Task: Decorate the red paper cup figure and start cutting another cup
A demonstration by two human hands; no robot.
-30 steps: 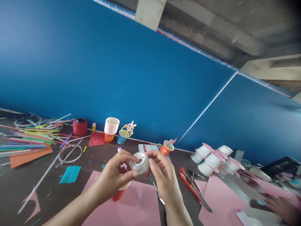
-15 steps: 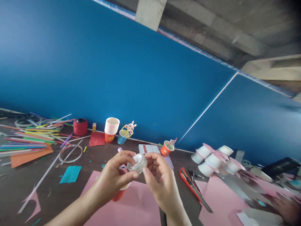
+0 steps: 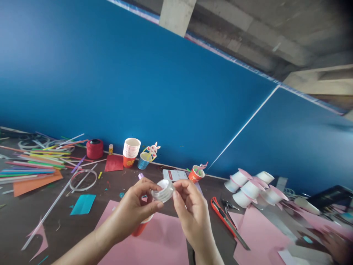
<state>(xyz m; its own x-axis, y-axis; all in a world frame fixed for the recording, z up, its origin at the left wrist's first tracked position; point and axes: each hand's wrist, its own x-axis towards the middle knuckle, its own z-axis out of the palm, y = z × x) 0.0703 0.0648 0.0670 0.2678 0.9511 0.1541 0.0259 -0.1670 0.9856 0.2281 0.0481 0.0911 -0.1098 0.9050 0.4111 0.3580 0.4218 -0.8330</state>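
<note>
A roll of clear tape (image 3: pixel 163 192) is held up over the pink paper (image 3: pixel 162 243). My left hand (image 3: pixel 142 200) grips it, thumb outside and fingertips at the inner ring. At the roll's right edge, the thumb and forefinger of my right hand (image 3: pixel 190 206) are pinched together; the clear tape between them is hard to make out. Beneath my left hand stands a red paper cup (image 3: pixel 140 230), partly hidden by the fingers and resting on the pink paper.
A red box cutter (image 3: pixel 224 217) lies to the right, beside pink sheets and several white cups with pink discs (image 3: pixel 244 191). Behind are stacked paper cups (image 3: pixel 131 149), a blue cup (image 3: pixel 143 162) and a phone (image 3: pixel 174 175). Colored sticks (image 3: pixel 35 163) spread leftward. Another person's hand (image 3: pixel 336 239) shows at far right.
The tape roll has turned slightly and shifted a little right. My right hand has moved slightly right with its fingers still at the roll's edge.
</note>
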